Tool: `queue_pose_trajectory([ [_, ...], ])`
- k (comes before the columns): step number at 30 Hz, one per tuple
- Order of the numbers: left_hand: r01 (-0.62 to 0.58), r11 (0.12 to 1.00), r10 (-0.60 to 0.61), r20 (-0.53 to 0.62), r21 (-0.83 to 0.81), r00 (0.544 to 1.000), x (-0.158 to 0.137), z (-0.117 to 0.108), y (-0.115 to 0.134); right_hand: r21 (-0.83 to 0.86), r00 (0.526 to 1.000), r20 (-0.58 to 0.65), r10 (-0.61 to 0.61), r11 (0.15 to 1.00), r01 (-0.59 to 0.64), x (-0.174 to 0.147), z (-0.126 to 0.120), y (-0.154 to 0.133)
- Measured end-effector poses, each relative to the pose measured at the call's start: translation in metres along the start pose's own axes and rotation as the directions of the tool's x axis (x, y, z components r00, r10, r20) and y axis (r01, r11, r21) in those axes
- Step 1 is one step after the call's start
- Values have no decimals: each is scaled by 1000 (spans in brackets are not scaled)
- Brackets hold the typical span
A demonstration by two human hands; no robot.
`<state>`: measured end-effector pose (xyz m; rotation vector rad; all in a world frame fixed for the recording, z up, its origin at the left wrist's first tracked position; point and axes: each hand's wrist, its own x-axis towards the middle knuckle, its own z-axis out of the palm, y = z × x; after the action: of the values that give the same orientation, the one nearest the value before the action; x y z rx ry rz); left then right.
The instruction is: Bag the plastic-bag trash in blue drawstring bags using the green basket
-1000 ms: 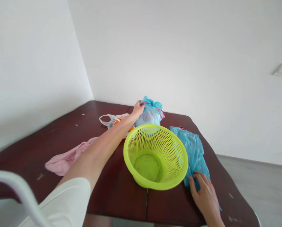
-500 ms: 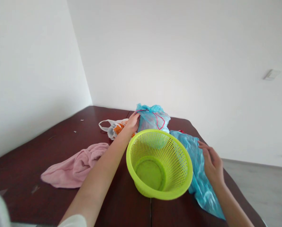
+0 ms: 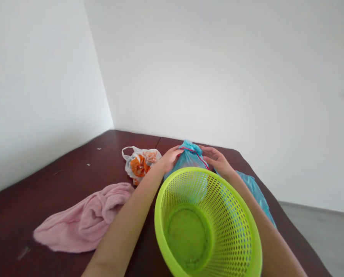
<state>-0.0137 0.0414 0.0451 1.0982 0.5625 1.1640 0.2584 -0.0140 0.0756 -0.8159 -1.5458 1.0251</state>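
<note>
A blue plastic bag (image 3: 179, 164) with a bunched top and a red drawstring stands on the far part of the table. My left hand (image 3: 170, 158) is closed at the left of its neck, by the drawstring. On the other side, my right hand (image 3: 216, 158) has its fingers stretched towards the bunched top; whether they touch it I cannot tell. In front of the bag, between my forearms, is a green plastic colander (image 3: 189, 234), tilted towards me, with nothing inside. Its rim hides the bag's lower part.
A white and orange plastic bag (image 3: 140, 165) lies crumpled left of my left hand. A pink towel (image 3: 88, 221) is nearer on the left. Another blue plastic bag (image 3: 255, 192) lies partly behind my right forearm on the dark red table (image 3: 73, 165). White walls rise behind and left.
My right hand has moved left and away from me, from above the flat blue bag to the standing bag's top. My left hand has shifted slightly right. The colander appears closer and larger.
</note>
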Motion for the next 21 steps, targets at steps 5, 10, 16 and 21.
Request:
queue_pose_trajectory([
  [5, 61, 993, -59, -19, 103, 998, -2, 3, 0, -165, 994, -94, 52, 984, -67, 12, 14, 25],
  [10, -25, 949, 73, -142, 314, 987, -3, 6, 12, -151, 973, -222, 60, 984, -95, 13, 15, 32],
  [16, -381, 678, 571, -124, 628, 812, -21, 19, 42, -60, 922, -385, 51, 995, -80, 8, 8, 37],
  [21, -489, 510, 464, 252, 708, 849, -41, 39, 54, 4, 929, -362, 79, 996, -84, 4, 10, 36],
])
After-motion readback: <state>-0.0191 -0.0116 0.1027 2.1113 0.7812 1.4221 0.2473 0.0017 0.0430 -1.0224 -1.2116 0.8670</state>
